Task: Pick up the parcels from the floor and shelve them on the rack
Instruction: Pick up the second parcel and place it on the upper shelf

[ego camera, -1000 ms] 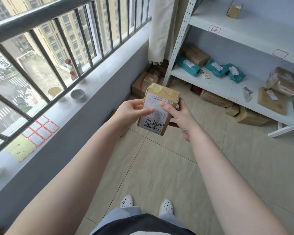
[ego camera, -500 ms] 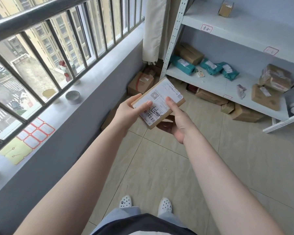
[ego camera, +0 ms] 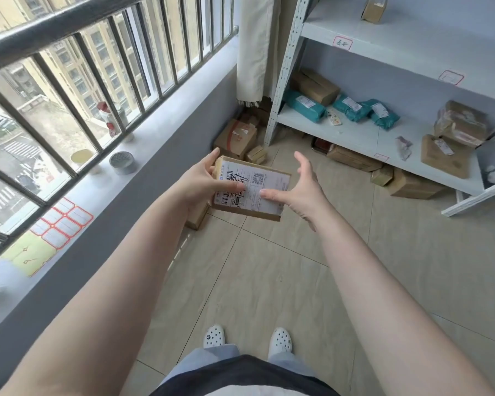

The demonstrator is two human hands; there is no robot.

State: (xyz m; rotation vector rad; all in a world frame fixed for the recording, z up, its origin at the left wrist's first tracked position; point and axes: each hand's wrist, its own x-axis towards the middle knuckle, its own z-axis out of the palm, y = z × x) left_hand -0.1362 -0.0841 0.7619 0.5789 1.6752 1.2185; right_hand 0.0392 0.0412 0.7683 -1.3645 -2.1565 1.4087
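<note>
Head view, hands: I count two on one parcel [ego camera: 251, 187].
Left hand [ego camera: 200, 182]: fingers gripping parcel's edge.
Right hand [ego camera: 303, 187]: fingers wide, thumb on label.
Hidden: parcel's underside.

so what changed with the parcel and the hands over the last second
The parcel was turned from standing on end to lying flat, label up. The right hand opened, only its thumb resting on the label; the left hand kept its grip on the parcel's left end. The parcels on the rack stayed put.

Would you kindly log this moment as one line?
left hand: grip on parcel | right hand: thumb on label, fingers spread | rack: not reached
</note>
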